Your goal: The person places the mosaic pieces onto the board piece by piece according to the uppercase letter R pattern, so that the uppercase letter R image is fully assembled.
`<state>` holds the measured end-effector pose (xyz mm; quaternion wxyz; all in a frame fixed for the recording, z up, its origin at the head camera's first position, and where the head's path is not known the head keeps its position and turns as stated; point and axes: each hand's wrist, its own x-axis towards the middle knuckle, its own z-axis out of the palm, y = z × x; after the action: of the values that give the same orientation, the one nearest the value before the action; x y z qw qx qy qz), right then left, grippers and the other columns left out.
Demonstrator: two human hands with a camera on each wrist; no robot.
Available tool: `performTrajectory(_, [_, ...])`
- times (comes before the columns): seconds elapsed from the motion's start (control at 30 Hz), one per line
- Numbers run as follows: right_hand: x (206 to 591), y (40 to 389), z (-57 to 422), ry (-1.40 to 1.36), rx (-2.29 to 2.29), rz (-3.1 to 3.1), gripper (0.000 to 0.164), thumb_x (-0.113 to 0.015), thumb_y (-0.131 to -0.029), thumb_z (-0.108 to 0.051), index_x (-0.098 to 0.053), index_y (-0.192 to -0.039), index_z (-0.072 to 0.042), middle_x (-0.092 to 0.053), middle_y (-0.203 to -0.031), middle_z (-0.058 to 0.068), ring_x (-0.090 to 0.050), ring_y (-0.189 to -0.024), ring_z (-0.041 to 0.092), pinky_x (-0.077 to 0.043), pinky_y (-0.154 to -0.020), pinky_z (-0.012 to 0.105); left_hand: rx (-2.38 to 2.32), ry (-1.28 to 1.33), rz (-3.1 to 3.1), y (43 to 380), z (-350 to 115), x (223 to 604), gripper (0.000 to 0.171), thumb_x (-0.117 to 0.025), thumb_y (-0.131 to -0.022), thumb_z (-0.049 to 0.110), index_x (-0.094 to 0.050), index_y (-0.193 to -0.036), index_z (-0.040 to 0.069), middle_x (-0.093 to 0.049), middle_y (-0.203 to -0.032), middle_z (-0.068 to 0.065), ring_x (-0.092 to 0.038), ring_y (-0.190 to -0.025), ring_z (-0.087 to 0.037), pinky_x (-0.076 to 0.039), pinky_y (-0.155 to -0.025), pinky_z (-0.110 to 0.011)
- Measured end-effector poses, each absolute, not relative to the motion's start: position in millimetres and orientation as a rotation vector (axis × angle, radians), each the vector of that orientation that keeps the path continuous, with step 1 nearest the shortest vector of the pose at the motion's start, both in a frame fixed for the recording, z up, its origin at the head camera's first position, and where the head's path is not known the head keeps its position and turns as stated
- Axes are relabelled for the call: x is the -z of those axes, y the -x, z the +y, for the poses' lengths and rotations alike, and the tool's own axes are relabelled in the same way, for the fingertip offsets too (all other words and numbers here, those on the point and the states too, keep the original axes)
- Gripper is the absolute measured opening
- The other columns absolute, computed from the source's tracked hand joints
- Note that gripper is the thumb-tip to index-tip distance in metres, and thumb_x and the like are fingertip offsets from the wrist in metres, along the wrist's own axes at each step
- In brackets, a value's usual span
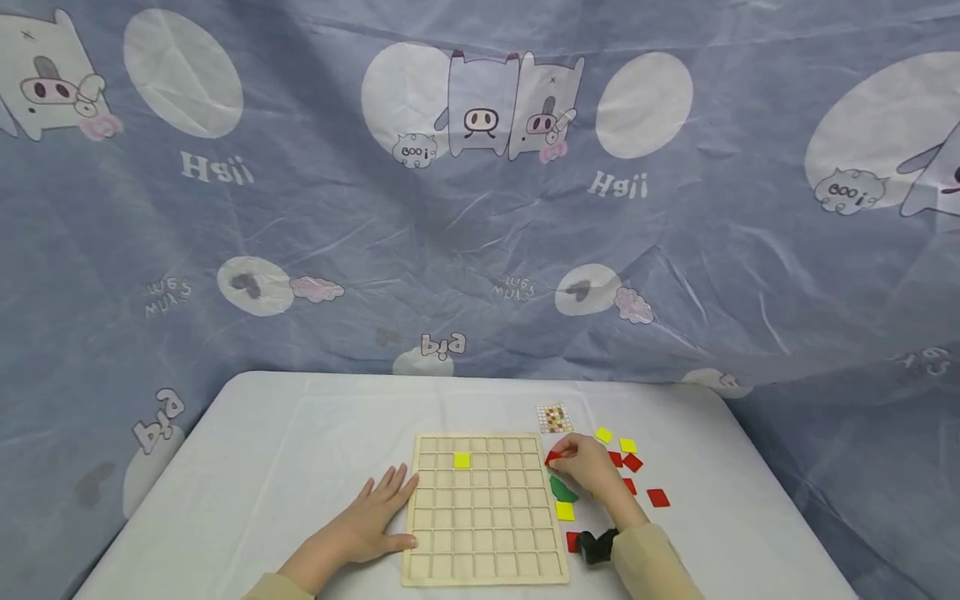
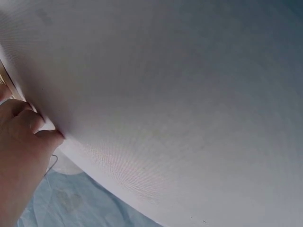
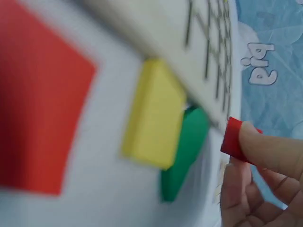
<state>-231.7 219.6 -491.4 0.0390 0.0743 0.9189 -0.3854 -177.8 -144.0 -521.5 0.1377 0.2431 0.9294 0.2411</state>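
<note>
A wooden grid board [image 1: 486,577] lies on the white table, with one yellow tile [image 1: 462,460] in a cell of its second row. My left hand [image 1: 372,521] rests at the board's left edge, fingers spread and holding nothing. Just off the board's upper right side, my right hand [image 1: 592,468] pinches a red tile [image 3: 232,138] between thumb and fingers. Below that hand, a green piece [image 1: 562,490] and a yellow tile [image 3: 156,116] lie along the board's right edge. In the right wrist view a red tile [image 3: 38,104] looms close and blurred.
Several loose red tiles [image 1: 657,498] and yellow tiles [image 1: 627,446] are scattered right of the right hand. A small patterned card [image 1: 554,418] lies beyond the board's upper right corner. A black object [image 1: 597,547] sits at the right wrist. A printed cloth [image 1: 465,217] hangs behind the table.
</note>
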Motion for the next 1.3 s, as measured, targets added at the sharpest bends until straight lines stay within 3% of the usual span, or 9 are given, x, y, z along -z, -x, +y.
performTrajectory(0.7, [497,249,137,0.228,1.341,2.757,0.006,-0.074,-0.087,-0.007,-0.075,-0.093,-0.008,-0.073,-0.084,0.004,-0.064,-0.07,0.014,-0.053,-0.063,0.025,-0.685,-0.694,2.698,178,-149,521,0.094,-0.065,-0.085,0.058,-0.028,-0.155,0.007,-0.018,-0.162,-0.022,-0.014,-0.151,-0.043,-0.011,-0.119,-0.066])
performTrajectory(1.03, [503,251,125,0.268,1.14,2.869,0.006,-0.073,-0.087,-0.008,-0.076,-0.092,-0.008,-0.068,-0.09,0.006,-0.061,-0.078,0.016,-0.053,-0.069,0.03,-0.689,-0.719,2.704,182,-144,522,0.094,-0.065,-0.085,0.057,-0.028,-0.155,0.007,-0.017,-0.162,-0.023,-0.014,-0.151,-0.044,-0.011,-0.119,-0.066])
performTrajectory(1.3, [502,246,118,0.289,1.124,2.894,0.011,-0.074,-0.084,-0.001,-0.077,-0.095,-0.001,-0.062,-0.091,0.009,-0.059,-0.081,0.021,-0.053,-0.068,0.03,-0.695,-0.708,2.698,179,-145,518,0.093,-0.066,-0.086,0.055,-0.028,-0.155,0.006,-0.018,-0.162,-0.023,-0.014,-0.151,-0.043,-0.011,-0.119,-0.065])
